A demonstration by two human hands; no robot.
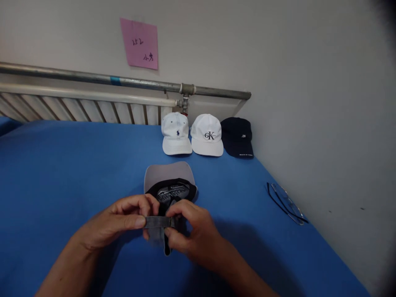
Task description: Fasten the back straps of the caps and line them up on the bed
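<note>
A grey baseball cap (169,173) lies with its brim pointing away from me and its dark inside showing. Its back strap (157,222) is stretched between my hands. My left hand (123,220) pinches the strap's left part between thumb and fingers. On the other side, my right hand (194,231) grips the strap at its small metal buckle (170,222), finger above and thumb below. A loose dark strap end hangs down beneath the buckle. Part of the cap's crown is hidden behind my fingers.
Along the back of the blue surface (77,165) stand a white cap with a small emblem (175,128), a white lettered cap (206,134) and a black cap (237,136). Eyeglasses (287,204) lie near the right wall. Behind are a radiator (102,110), pipe (86,78) and pink note (140,44).
</note>
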